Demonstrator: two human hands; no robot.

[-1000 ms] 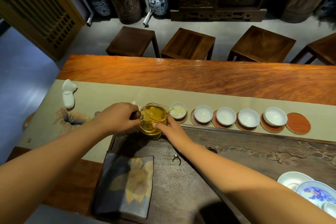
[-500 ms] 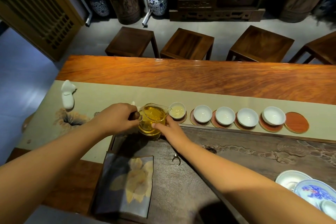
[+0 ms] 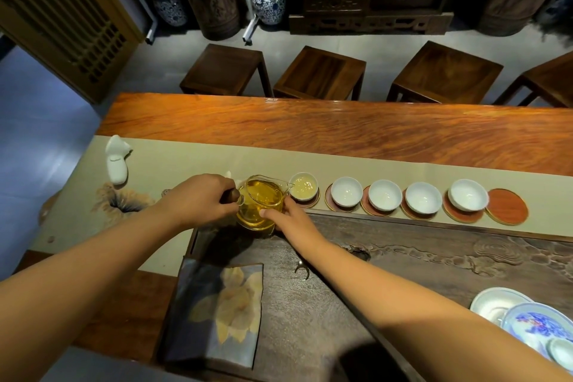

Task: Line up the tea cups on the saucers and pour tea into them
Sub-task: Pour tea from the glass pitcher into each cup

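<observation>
A: We grip the glass pitcher [image 3: 259, 205] by its dark handle in the left hand [image 3: 198, 199]; right hand [image 3: 290, 214] lays straight fingers against its side, likely steadying the tilt.

B: Its spout sits over the first cup [image 3: 304, 187], which holds pale tea. Four empty cups [image 3: 385, 199] wait on saucers rightward; the last saucer [image 3: 508, 206] sits bare.

A: We judge pouring barely begun.

Five cups [image 3: 385, 199] are lined up on saucers [image 3: 506, 206] along the runner [image 3: 186, 161], behind the tray [image 3: 403, 257]; the pitcher [image 3: 260, 205] is placed left of them.
</observation>
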